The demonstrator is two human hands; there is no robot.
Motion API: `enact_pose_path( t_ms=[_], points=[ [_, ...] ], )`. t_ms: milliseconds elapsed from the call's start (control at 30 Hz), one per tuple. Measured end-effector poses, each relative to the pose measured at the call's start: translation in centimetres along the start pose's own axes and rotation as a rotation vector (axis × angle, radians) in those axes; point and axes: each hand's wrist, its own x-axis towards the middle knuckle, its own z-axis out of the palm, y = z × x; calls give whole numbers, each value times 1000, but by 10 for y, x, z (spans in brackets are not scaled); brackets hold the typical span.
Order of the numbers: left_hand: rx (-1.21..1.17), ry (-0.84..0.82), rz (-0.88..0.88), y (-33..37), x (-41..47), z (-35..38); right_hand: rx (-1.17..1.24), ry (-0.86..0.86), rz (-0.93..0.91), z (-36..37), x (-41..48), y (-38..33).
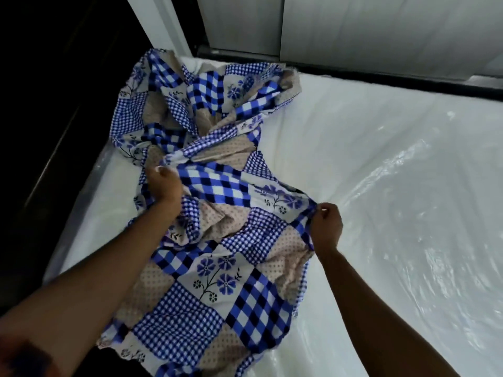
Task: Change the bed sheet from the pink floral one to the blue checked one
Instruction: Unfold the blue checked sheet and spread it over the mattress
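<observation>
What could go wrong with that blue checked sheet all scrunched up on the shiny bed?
The blue checked sheet is twisted at its far end, so pulling may tighten the tangle. The right hand only pinches an edge, which might slip free. The glossy plastic cover looks slick, so the sheet could slide off.

Lighting: dim, cool; brightest far right. Glare: streaks on mattress plastic (402, 170), right. Left edge: near-black shadow. Blur: near left corner, soft. Edges: wide-angle curvature.

White mattress (340, 118) here, sealed in glossy plastic wrap (413, 219); the blue checked sheet (206, 270) lies crumpled along its left side; the wrap gleams, wrinkled, on the right.
</observation>
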Motion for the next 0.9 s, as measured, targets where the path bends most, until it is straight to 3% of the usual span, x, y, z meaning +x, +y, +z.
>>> enact_pose_path(
  t_ms=[100,167,267,333,400,467,567,633,700,767,900],
  points=[
    [41,166,-110,-12,22,-16,22,-33,-21,-6,-6,1],
    [129,225,-48,-19,22,-16,36,-74,-36,-6,-11,0],
    [324,174,359,-21,6,-5,92,-67,-89,1,-9,-12],
    [348,31,687,-13,-2,10,93,-68,-114,8,0,-26],
    [355,-123,883,3,-2,27,64,-100,-83,17,18,-47],
    [434,-270,953,24,-2,50,-24,-300,-21,31,43,-71],
    [773,-441,833,45,-6,84,-455,-781,-30,56,60,-102],
    [998,-489,767,47,-6,100,-616,-888,-45,71,63,-110],
    [1073,-486,815,41,-1,107,-685,-910,-99,84,64,-110],
    [977,-505,864,34,7,108,-590,-815,-155,91,64,-105],
    [626,-472,850,34,19,92,-65,-244,-144,81,58,-94]
  ],
)
